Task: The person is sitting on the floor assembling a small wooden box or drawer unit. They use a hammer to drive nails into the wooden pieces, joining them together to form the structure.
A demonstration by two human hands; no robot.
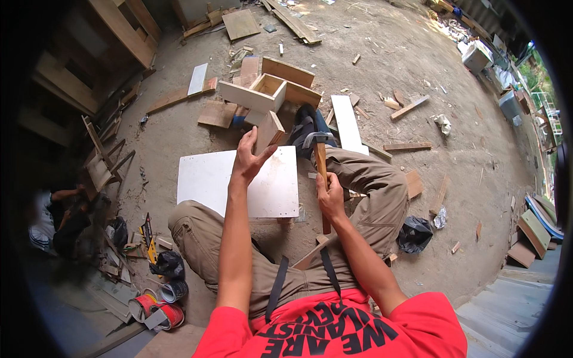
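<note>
My left hand grips a short wooden block and holds it above a white panel. The block stands tilted, with its bare wood edge facing right. In my right hand is a claw hammer, its wooden handle nearly upright and its metal head at the top. The hammer is beside the panel's right edge, over my bent leg. The white panel lies flat between my knees, raised off the ground on something mostly hidden. Beyond it sits an open wooden box frame with a white side.
Wood offcuts and a long white board lie on the dirt floor. A black plastic bag is by my right knee. To my left are a yellow handsaw and red cans. Another person sits at far left.
</note>
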